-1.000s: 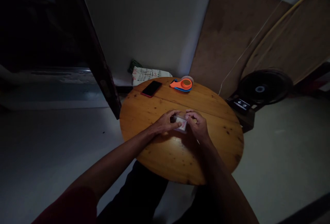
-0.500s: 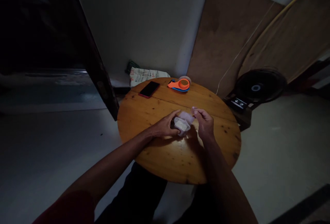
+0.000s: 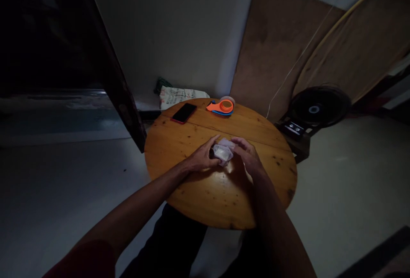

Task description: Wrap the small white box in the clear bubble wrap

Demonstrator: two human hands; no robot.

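Note:
A small translucent plastic box (image 3: pixel 223 153) with a whitish inside rests on the round wooden table, tilted toward me. My left hand (image 3: pixel 202 157) is closed round its left side, thumb at the near edge and fingers at the far edge. Behind the box's rim shows a pale lilac plastic flap (image 3: pixel 226 143); whether it is a lid or wrapping I cannot tell. At the right, my right hand (image 3: pixel 248 155) bends its fingers against this flap and the box's side. The tips of those fingers are partly hidden.
Toward the table's back lie a red-edged phone (image 3: pixel 184 112) and an orange and blue tape dispenser (image 3: pixel 221 106). A printed paper sack (image 3: pixel 182 94) sits behind the table (image 3: pixel 205 203). To the right stands a dark fan (image 3: pixel 315 109) with a lit screen (image 3: pixel 294 127) below it.
My right hand has moved from a raised pinch beside the box in to its right side, against the flap. The left hand keeps its hold. The whole view has shifted slightly.

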